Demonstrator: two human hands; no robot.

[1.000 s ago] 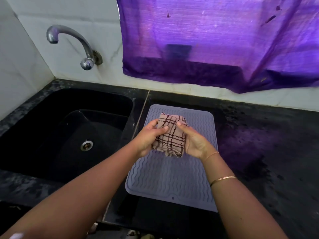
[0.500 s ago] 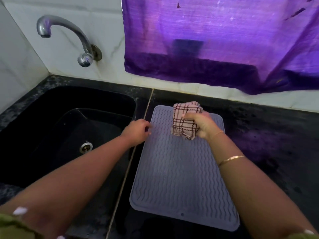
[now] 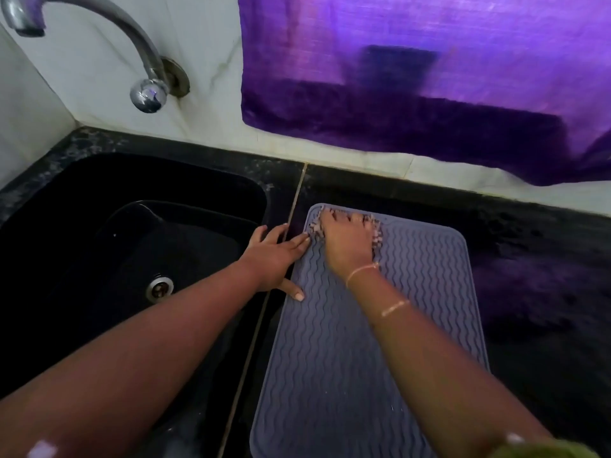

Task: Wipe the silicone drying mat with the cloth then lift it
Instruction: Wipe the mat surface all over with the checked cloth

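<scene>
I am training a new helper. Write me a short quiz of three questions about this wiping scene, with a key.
1. True or false: the left hand touches the left edge of the silicone drying mat.
2. At which corner of the mat is the cloth? A) far left B) near right C) far right
3. Fill in: the ___ hand presses the cloth.
Key: 1 true; 2 A; 3 right hand.

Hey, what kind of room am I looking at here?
Most likely a home kitchen: a black sink with a drain, a metal tap on the tiled wall, and a ridged silicone drying mat on the dark stone counter.
</scene>
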